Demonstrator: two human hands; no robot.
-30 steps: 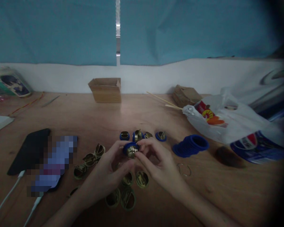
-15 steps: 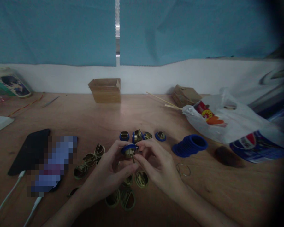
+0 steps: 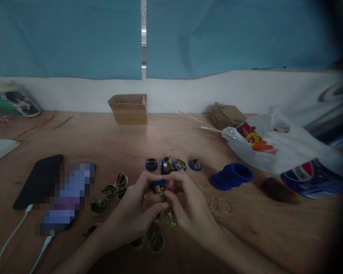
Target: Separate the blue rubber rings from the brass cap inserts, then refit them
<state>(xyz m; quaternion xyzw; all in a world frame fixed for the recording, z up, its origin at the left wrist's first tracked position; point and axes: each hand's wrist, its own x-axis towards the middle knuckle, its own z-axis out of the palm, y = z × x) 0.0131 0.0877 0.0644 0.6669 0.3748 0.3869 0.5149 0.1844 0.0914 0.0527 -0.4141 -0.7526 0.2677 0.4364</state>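
Note:
Between both hands is a round brass fitting (image 3: 159,188) with a blue ring around its top and a narrow metal piece pointing down. My left hand (image 3: 140,207) grips its left side, thumb underneath. From the right, my right hand (image 3: 187,205) pinches the same fitting with fingers closed on its edge. Just beyond my fingers stand several blue-ringed brass fittings (image 3: 151,164). Brass fittings without blue rings (image 3: 110,191) lie left of my left hand, and more (image 3: 155,239) sit below the hands, partly hidden by them.
A stack of blue rings (image 3: 231,176) lies right of my hands, near thin wire rings (image 3: 220,205). Farther right are a Pepsi-labelled container (image 3: 311,179) and a white plastic bag (image 3: 291,140). An open cardboard box (image 3: 130,114) stands at the back; a phone (image 3: 67,201) is left.
The held fitting has tipped slightly, and my right fingers have shifted around its edge. The view has moved a little. More wire rings show beside my right hand.

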